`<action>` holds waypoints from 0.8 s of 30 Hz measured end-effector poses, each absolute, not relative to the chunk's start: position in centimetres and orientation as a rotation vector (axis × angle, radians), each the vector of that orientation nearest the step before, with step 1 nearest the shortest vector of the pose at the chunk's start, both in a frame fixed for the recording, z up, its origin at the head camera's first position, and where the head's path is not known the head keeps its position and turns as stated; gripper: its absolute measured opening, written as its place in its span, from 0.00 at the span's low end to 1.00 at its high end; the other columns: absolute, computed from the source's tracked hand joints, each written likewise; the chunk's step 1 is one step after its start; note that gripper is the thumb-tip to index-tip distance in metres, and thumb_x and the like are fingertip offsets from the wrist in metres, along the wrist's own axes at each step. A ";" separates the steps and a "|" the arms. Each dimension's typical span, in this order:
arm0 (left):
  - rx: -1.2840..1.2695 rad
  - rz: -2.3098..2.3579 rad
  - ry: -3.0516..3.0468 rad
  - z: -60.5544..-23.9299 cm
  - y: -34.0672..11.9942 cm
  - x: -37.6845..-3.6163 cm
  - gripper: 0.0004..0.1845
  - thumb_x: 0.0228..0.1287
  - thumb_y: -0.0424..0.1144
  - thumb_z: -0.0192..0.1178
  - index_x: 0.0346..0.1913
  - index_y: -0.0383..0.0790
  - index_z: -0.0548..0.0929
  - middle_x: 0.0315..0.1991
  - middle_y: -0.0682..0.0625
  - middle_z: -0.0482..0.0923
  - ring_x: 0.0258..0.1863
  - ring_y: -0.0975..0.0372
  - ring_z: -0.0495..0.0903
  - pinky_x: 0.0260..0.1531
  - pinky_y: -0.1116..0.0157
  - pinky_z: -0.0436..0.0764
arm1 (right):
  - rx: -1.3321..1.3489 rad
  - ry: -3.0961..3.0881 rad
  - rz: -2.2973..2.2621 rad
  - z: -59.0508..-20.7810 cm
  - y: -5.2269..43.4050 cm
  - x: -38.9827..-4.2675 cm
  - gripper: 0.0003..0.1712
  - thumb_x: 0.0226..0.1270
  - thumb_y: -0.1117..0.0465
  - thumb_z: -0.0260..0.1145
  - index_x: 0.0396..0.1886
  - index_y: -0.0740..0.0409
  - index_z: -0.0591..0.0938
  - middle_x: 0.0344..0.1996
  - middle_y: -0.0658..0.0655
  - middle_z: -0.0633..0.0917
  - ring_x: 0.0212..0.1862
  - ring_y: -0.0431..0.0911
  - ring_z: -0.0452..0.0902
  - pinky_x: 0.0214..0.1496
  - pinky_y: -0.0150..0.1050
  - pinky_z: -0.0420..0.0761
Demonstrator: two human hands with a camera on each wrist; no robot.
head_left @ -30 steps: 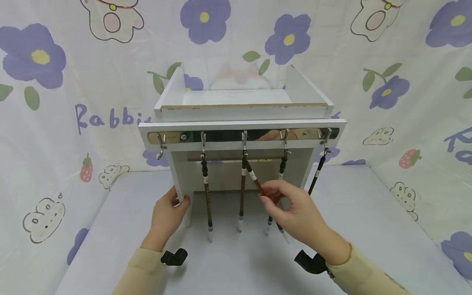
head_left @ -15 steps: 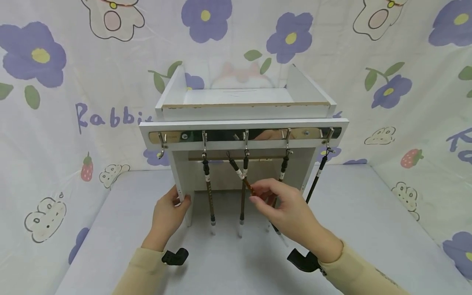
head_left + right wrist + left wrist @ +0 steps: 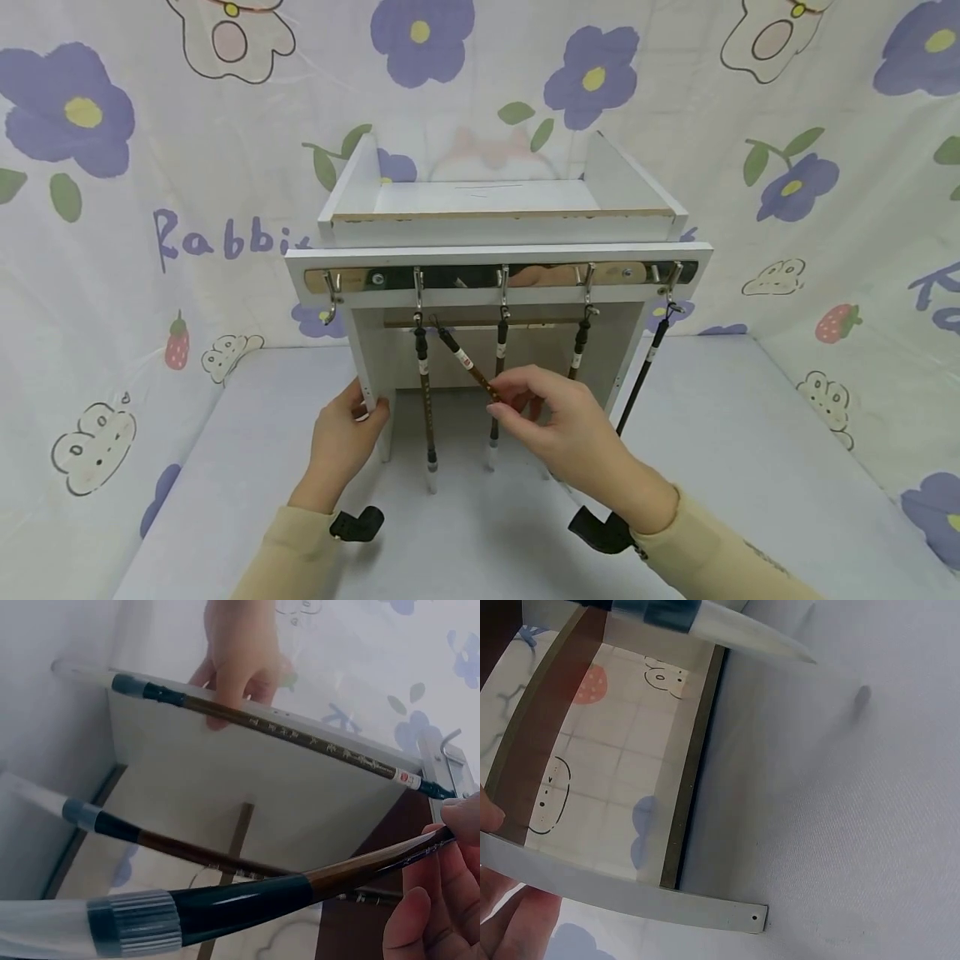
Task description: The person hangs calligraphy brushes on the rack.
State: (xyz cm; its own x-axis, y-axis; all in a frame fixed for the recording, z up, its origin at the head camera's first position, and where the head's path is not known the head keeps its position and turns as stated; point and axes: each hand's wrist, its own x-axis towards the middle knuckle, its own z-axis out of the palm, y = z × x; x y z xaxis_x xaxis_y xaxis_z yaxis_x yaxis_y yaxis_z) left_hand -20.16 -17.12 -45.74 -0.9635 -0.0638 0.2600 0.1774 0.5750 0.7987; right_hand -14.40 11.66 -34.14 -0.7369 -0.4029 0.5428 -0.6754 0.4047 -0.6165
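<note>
My right hand (image 3: pixel 558 417) pinches a calligraphy brush (image 3: pixel 463 358) by its brown handle between thumb and fingers. It slants up to the left, its black loop end close beside the second hook from the left. In the right wrist view, the held brush (image 3: pixel 247 907) points its pale, covered tip to the lower left. My left hand (image 3: pixel 341 442) grips the left side panel (image 3: pixel 364 350) of a white wooden stand, thumb on the near side. Other brushes hang from the hooks: one on the second hook (image 3: pixel 417 287), a middle brush (image 3: pixel 500 342), and two more to the right.
A shiny hook strip (image 3: pixel 457 277) runs along the stand's front board, with a leftmost hook (image 3: pixel 330 300) near its end. Above sits an open-topped tray section (image 3: pixel 487 229). The stand rests on a white tabletop (image 3: pixel 697 467) before a flower-printed backdrop (image 3: pixel 712 167).
My right hand has moved left with the brush. Its loop end has shifted from the middle hook to beside the second hook's brush. My left hand stays on the side panel.
</note>
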 end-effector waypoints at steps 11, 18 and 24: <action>-0.089 -1.324 -2.557 -45.8 -17.1 -20.2 0.24 0.68 0.44 0.56 0.66 0.51 0.73 0.58 0.46 0.77 0.51 0.48 0.81 0.41 0.51 0.82 | 1.000 -2.381 1.136 -33.7 9.3 -14.3 0.09 0.65 0.60 0.68 0.45 0.50 0.82 0.34 0.38 0.80 0.33 0.34 0.74 0.32 0.31 0.76; -0.084 -1.335 -2.558 -46.0 -17.3 -20.3 0.24 0.68 0.45 0.56 0.67 0.51 0.73 0.59 0.46 0.77 0.52 0.48 0.80 0.40 0.51 0.83 | 1.030 -2.394 1.095 -33.3 7.7 -14.4 0.10 0.66 0.60 0.67 0.46 0.51 0.81 0.34 0.39 0.80 0.34 0.33 0.73 0.32 0.32 0.77; -0.074 -1.319 -2.547 -46.1 -17.3 -20.5 0.22 0.67 0.45 0.58 0.64 0.51 0.75 0.58 0.47 0.78 0.50 0.48 0.81 0.41 0.51 0.83 | 1.068 -2.380 1.109 -33.0 6.2 -14.7 0.09 0.66 0.60 0.67 0.46 0.51 0.81 0.34 0.39 0.80 0.35 0.32 0.74 0.33 0.32 0.77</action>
